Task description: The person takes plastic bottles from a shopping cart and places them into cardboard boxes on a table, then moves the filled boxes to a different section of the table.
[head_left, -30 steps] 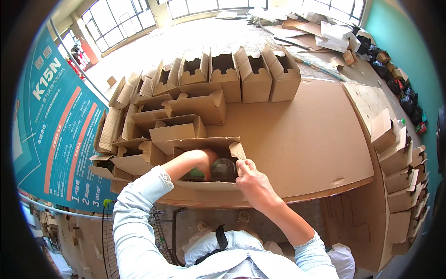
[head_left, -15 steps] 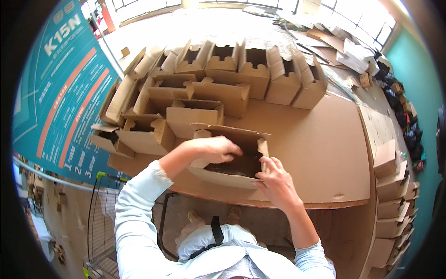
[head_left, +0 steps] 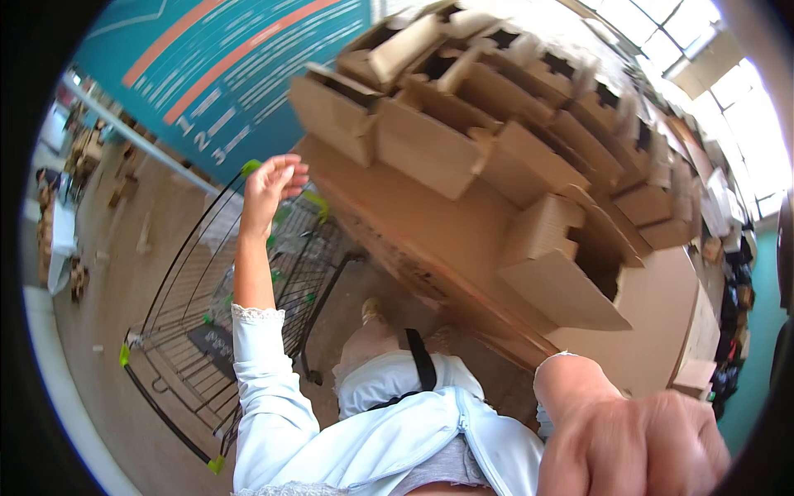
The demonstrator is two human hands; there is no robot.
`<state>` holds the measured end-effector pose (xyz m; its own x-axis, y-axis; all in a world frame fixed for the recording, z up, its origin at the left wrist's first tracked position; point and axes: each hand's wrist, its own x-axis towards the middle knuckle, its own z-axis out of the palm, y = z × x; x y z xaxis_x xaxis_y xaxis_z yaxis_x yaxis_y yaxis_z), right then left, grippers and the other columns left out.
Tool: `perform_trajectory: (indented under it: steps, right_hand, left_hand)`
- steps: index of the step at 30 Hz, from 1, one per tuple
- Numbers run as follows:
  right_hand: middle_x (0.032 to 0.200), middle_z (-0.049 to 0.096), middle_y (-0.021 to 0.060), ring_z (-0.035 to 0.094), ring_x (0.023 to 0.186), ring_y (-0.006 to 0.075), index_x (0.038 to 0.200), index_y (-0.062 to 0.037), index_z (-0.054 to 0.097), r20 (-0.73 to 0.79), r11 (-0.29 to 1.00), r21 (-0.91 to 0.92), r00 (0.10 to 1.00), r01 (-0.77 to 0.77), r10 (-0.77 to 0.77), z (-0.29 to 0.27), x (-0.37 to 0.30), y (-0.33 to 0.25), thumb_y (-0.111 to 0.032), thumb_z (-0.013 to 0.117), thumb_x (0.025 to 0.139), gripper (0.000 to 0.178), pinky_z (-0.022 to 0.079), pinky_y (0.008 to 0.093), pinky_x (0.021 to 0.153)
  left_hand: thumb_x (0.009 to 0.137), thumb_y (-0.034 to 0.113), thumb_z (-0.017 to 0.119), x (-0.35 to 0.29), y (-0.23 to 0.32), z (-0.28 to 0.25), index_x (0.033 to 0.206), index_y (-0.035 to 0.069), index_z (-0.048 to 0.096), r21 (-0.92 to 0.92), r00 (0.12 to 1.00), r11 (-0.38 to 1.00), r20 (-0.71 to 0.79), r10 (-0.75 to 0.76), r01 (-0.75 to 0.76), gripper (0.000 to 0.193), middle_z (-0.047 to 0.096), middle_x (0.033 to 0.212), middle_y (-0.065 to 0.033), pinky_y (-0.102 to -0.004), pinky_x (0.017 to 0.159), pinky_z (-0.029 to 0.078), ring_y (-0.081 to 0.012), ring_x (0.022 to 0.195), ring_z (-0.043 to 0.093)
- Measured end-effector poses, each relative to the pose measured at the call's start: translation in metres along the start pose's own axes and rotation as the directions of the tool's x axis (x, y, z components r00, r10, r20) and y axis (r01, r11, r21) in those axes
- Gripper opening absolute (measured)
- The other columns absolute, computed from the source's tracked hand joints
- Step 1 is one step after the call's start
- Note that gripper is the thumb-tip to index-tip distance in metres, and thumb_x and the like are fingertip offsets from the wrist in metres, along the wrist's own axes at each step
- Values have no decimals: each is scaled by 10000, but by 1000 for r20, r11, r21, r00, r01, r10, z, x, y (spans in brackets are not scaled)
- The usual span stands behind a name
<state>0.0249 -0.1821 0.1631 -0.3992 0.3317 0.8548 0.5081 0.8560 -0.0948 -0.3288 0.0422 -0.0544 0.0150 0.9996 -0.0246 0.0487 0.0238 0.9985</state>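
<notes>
Above wire cart (head_left: pixel 217 347): empty left hand (head_left: pixel 269 192), fingers loosely bent | near right: curled right hand (head_left: pixel 633 438), cannot tell if grasping | right on worktop (head_left: pixel 447 236): nearest box (head_left: pixel 566 293), unclosed | farther: boxes (head_left: pixel 430 145) already grouped, likewise unclosed

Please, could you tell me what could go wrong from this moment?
The left hand appears beside the rim of the wire cart, so it might catch on the metal.

The leftmost box stands close to the edge of the table; a knock could perhaps tip it off.

The nearest box stands open, and the right hand might bend its raised flaps if it bumped them.
</notes>
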Motion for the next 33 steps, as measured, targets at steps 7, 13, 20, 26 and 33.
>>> perform_trajectory:
  steps: [7,13,20,26,33]
  right_hand:
    - [998,609,195,588,901,324,967,-10,594,-26,840,543,999,-7,25,101,36,-14,-105,642,841,165,508,437,792]
    - [1008,603,193,578,906,318,984,-11,589,40,673,732,993,-106,113,174,42,-16,-106,633,850,170,499,430,799]
    - [1020,596,190,565,912,310,1004,-12,583,91,490,850,970,-194,226,213,39,-20,-108,623,861,176,487,422,807]
    - [1031,590,188,555,918,304,1020,-13,578,123,351,908,947,-228,297,234,26,-17,-109,614,870,182,477,415,814]
    - [1043,583,185,542,924,296,1040,-14,572,97,258,948,939,-189,331,222,25,-13,-111,603,880,189,466,407,823]
  left_hand:
    - [801,254,708,-131,-368,-313,768,34,700,223,786,783,-406,-467,580,223,679,743,-114,-371,602,521,-234,685,667]
    - [649,283,804,-192,-437,-267,1091,-7,645,810,815,310,-316,-485,498,552,658,1079,-232,-447,899,496,-369,1025,632]
    - [614,237,855,-162,-423,-237,1374,5,399,784,730,231,-367,-577,577,916,536,1303,-234,-448,964,482,-387,1184,541]
    - [539,292,905,-146,-391,-219,1304,56,440,859,668,-14,-408,-623,512,926,527,1273,-191,-447,919,513,-375,1162,549]
    - [498,389,913,-175,-386,-229,1155,-22,575,798,808,300,-352,-473,523,845,647,1078,-193,-441,865,517,-371,1001,630]
